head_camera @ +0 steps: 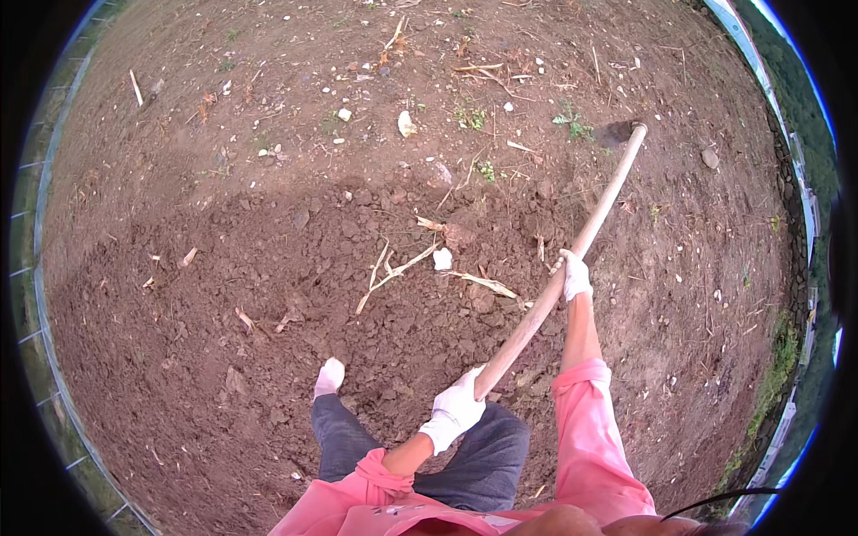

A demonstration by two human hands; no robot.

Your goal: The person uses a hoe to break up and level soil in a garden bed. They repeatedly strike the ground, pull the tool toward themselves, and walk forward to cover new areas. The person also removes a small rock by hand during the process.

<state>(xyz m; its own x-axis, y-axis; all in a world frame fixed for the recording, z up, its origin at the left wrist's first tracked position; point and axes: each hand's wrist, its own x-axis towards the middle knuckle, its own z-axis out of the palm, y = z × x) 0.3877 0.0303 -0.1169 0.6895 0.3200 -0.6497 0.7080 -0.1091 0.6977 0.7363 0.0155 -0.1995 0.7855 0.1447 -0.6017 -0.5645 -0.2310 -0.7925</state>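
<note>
A long-handled hoe with a wooden handle (606, 198) slants from my lap up to the right. My left hand (458, 410), in a white glove, is closed around the handle's near end. Farther up, my right hand (575, 275), also gloved in white, grips the middle of the handle. The dark metal hoe blade (615, 134) is at the far end, at the soil beside a small green weed (572, 121); its edge is partly hidden. Loose, broken soil (288, 268) lies before me, with dry stalks (400, 270) and a white stone (442, 258) on it.
Smoother soil with scattered pale stones (406, 124) and dry stubble lies beyond the broken ground. My left foot (330, 377) stands on the loose soil. A stone wall (798, 228) borders the field at the right, and a pale curved edge (44, 295) runs along the left.
</note>
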